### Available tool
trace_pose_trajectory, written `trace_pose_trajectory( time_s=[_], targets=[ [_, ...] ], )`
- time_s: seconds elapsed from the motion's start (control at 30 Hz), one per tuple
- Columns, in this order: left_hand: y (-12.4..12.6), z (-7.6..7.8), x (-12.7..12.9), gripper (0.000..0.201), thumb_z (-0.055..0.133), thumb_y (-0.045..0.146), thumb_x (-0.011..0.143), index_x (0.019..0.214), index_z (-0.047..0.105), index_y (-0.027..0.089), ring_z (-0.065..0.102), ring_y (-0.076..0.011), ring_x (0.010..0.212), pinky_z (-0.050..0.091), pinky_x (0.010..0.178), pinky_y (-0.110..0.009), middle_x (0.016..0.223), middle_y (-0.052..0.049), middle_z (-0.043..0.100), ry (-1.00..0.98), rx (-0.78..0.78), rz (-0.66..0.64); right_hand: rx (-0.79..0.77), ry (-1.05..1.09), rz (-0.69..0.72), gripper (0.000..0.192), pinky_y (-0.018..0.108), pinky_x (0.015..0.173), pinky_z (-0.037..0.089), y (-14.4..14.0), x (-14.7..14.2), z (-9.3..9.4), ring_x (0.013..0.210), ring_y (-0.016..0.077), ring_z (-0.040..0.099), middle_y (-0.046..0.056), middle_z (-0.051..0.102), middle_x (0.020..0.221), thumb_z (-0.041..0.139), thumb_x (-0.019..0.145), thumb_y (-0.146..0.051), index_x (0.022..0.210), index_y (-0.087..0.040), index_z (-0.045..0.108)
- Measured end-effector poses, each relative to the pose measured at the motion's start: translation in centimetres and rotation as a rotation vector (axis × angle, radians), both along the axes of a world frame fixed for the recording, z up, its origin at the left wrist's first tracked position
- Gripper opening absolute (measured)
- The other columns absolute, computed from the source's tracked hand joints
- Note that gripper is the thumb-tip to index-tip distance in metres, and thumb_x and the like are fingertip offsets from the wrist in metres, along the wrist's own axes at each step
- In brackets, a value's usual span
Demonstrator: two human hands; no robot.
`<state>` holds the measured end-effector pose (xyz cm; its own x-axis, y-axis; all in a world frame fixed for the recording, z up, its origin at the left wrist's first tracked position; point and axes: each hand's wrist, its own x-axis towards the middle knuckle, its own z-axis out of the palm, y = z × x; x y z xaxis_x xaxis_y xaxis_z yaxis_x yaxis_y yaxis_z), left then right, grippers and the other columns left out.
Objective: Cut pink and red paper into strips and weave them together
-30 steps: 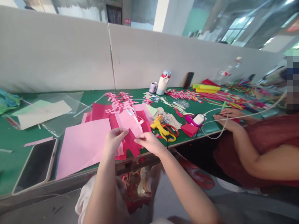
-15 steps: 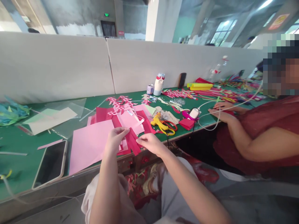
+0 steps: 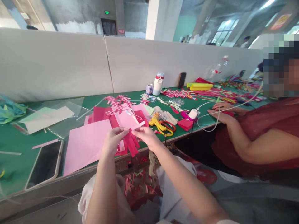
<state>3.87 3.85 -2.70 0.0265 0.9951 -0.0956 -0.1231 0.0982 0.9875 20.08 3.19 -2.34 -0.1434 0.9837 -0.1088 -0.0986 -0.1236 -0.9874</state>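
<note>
My left hand [image 3: 113, 141] and my right hand [image 3: 145, 137] meet over the table's near edge, both pinching a bunch of dark red paper strips [image 3: 132, 144] that hang down between them. Under the hands lies a large pink paper sheet [image 3: 86, 143] with more pink and red sheets [image 3: 127, 119] stacked behind it. Several woven red-and-pink paper pieces [image 3: 119, 102] lie farther back.
A phone [image 3: 44, 163] lies face up at the near left on the green table [image 3: 14, 143]. A yellow glue gun [image 3: 158, 124] and red-handled scissors [image 3: 169, 125] sit to the right. A co-worker's hands [image 3: 220, 112] rest by a white cable. A white bottle [image 3: 157, 84] stands at the grey partition.
My right hand has moved left and up, closer to my left hand at the top of the red strips. The view shifted slightly.
</note>
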Motion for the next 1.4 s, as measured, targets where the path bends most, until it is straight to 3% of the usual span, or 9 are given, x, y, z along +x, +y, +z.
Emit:
trace_pose_trajectory(
  time_s=[0.23,0.47,0.63,0.73,1.1,1.4],
  targets=[
    [0.0,-0.2,0.5,0.043,0.081,0.05,0.053,0.074,0.07,0.014,0.056,-0.0086,0.058,0.044,0.056,-0.019,0.067,-0.001,0.066,-0.033,-0.029,0.11,0.007,0.02,-0.008,0.038,0.022,0.051,0.034,2.1,-0.7,-0.9,0.052,0.0078,0.046,0.0,0.063,0.061,0.08,0.056,-0.046,0.073,-0.013,0.071],
    [-0.4,0.1,-0.5,0.05,0.074,0.059,0.057,0.072,0.067,0.011,0.06,-0.0139,0.059,0.051,0.058,-0.025,0.06,-0.004,0.064,-0.139,-0.134,0.272,-0.068,0.137,-0.017,0.035,0.022,0.052,0.036,3.6,-1.3,-1.4,0.053,0.0083,0.049,0.0,0.063,0.061,0.083,0.049,-0.04,0.067,-0.014,0.069],
    [-0.9,-0.4,-1.3,0.046,0.077,0.051,0.059,0.078,0.069,0.011,0.06,-0.0119,0.062,0.05,0.062,-0.023,0.065,-0.003,0.066,-0.036,-0.123,0.2,-0.085,0.168,0.007,0.03,0.022,0.047,0.03,4.2,-1.9,-2.1,0.045,0.0059,0.041,-0.005,0.055,0.049,0.082,0.054,-0.039,0.061,-0.014,0.066],
    [-1.0,-0.6,-1.2,0.04,0.08,0.043,0.06,0.082,0.069,0.011,0.056,-0.0082,0.057,0.048,0.06,-0.02,0.066,-0.001,0.065,0.042,-0.075,0.131,-0.096,0.208,0.03,0.029,0.022,0.048,0.032,4.2,-2.2,-2.4,0.046,0.0065,0.044,-0.004,0.056,0.05,0.082,0.055,-0.037,0.06,-0.015,0.065],
    [-0.7,-1.2,0.4,0.035,0.077,0.045,0.064,0.076,0.068,0.014,0.056,-0.0096,0.056,0.043,0.051,-0.018,0.063,-0.002,0.066,0.115,-0.129,0.189,-0.122,0.222,0.002,0.03,0.022,0.045,0.029,4.0,-2.4,-2.8,0.044,0.0057,0.039,-0.004,0.054,0.048,0.08,0.055,-0.04,0.059,-0.015,0.063],
    [-0.9,-1.2,0.4,0.037,0.076,0.045,0.065,0.083,0.069,0.014,0.061,-0.0129,0.059,0.049,0.059,-0.024,0.069,-0.003,0.068,0.044,-0.126,0.178,-0.148,0.338,0.051,0.028,0.025,0.061,0.042,3.6,-2.8,-2.9,0.063,0.0119,0.058,0.001,0.067,0.068,0.081,0.056,-0.036,0.072,-0.015,0.069]
  ],
)
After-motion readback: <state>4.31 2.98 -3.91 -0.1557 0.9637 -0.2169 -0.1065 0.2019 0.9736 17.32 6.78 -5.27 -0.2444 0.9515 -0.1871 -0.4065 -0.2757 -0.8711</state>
